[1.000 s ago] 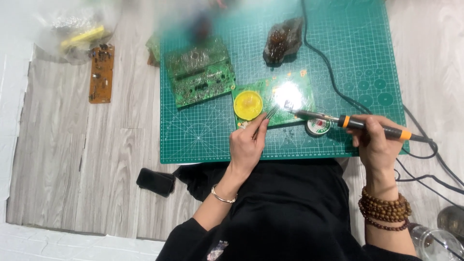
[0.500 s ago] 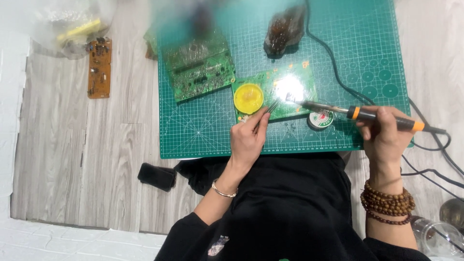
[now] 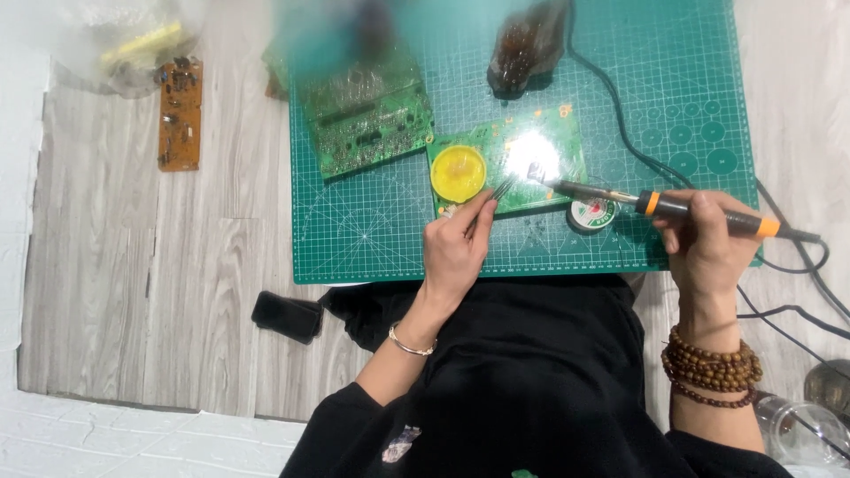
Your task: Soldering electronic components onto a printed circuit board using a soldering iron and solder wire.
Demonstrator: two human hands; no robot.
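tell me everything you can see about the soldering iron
The soldering iron is a slim pen-shaped tool with a black handle, orange bands at both ends of the grip, and a thin metal shaft ending in a tip. It lies nearly level, tip pointing left, held in the right hand. The tip rests at a brightly lit spot on the small green circuit board, which sits on the green cutting mat. A black cord runs from the handle's rear off to the right.

Clear plastic bag [image 3: 133, 44] top left; dark phone [image 3: 286, 316] on floor.
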